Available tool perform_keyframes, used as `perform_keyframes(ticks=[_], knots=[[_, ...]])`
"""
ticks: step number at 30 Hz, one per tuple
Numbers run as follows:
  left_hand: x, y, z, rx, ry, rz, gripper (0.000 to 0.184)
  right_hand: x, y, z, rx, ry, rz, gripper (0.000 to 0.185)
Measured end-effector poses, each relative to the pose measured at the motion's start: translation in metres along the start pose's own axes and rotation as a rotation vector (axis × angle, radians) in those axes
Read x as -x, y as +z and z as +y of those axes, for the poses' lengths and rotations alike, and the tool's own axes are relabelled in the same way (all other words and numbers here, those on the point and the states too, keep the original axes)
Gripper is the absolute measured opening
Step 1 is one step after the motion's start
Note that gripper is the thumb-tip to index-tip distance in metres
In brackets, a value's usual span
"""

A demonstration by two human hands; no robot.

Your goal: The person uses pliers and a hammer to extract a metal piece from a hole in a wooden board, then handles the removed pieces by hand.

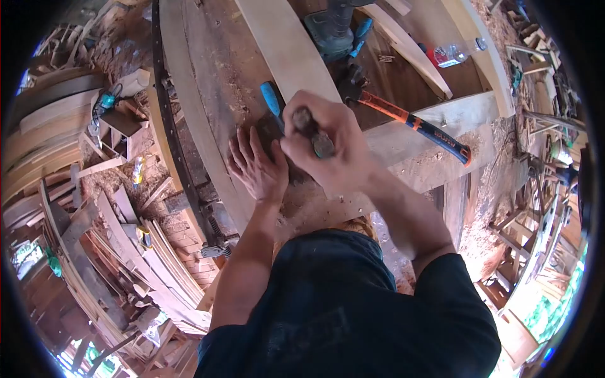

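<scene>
My right hand (pixel 334 142) is closed round a short dark tool (pixel 304 120) with rounded ends and a hint of green. Its lower part is hidden under my fist, so its kind is unclear. Just left of it, my left hand (pixel 257 165) lies flat with fingers spread, on or beside a dark piece at the bench surface. A blue-handled tool (pixel 272 97) lies right above both hands, next to a pale board (pixel 287 47). To the right, a hammer (pixel 413 120) with an orange and dark handle rests across the wooden edge.
A green power tool (pixel 331 38) stands at the top beside another blue handle (pixel 361 34). A plastic bottle (pixel 452 55) lies at upper right. A bar clamp (pixel 173 120) runs along the left. Another power tool (pixel 106 104) and stacked boards (pixel 50 126) are further left.
</scene>
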State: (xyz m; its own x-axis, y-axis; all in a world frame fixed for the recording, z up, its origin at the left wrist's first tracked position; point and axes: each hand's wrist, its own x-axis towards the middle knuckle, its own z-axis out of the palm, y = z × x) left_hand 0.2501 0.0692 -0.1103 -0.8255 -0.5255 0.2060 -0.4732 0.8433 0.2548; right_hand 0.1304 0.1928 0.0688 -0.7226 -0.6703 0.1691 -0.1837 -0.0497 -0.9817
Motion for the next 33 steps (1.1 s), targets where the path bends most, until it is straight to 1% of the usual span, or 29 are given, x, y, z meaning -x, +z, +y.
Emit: perform_keyframes(ticks=[3,6,9,12,13,16,19,22,23,26,29,32,33], knots=[[-0.002,-0.003,0.003,0.011,-0.020,-0.014,0.059,0.001,-0.014,-0.004,-0.074,-0.047,-0.196,0.009],[-0.003,-0.006,0.006,-0.012,-0.018,-0.010,0.059,0.022,-0.005,-0.008,0.026,-0.067,0.007,0.010],[-0.002,-0.002,0.005,0.010,-0.039,-0.020,0.059,0.036,0.021,-0.006,0.098,-0.033,0.411,0.011],[0.000,-0.004,0.005,0.022,-0.038,-0.032,0.060,0.021,0.017,-0.011,0.110,0.035,0.251,0.012],[0.000,-0.003,0.004,0.034,-0.038,-0.031,0.060,0.010,0.003,-0.006,0.049,-0.041,0.050,0.012],[0.000,-0.004,0.002,0.035,-0.039,-0.034,0.060,0.005,-0.016,-0.006,-0.006,-0.057,-0.227,0.012],[-0.002,-0.003,0.004,0.038,-0.051,-0.046,0.061,0.027,-0.002,-0.010,0.062,-0.010,-0.009,0.012],[-0.002,-0.006,0.006,0.056,-0.062,-0.048,0.061,0.047,0.028,0.001,0.166,-0.176,0.428,0.012],[-0.003,-0.007,0.006,0.064,-0.067,-0.049,0.061,0.045,0.030,0.002,0.183,-0.208,0.450,0.019],[-0.002,-0.009,0.005,0.060,-0.051,-0.040,0.061,0.026,0.013,-0.011,0.090,-0.025,0.225,0.019],[-0.004,-0.009,0.007,0.047,-0.051,-0.034,0.061,0.015,-0.014,-0.005,-0.048,-0.044,-0.248,0.012],[0.000,-0.007,0.004,0.047,-0.053,-0.041,0.060,0.024,-0.008,-0.005,0.013,-0.090,-0.164,0.014],[-0.001,-0.005,0.003,0.049,-0.051,-0.038,0.060,0.030,0.001,-0.004,0.058,-0.130,0.025,0.017]])
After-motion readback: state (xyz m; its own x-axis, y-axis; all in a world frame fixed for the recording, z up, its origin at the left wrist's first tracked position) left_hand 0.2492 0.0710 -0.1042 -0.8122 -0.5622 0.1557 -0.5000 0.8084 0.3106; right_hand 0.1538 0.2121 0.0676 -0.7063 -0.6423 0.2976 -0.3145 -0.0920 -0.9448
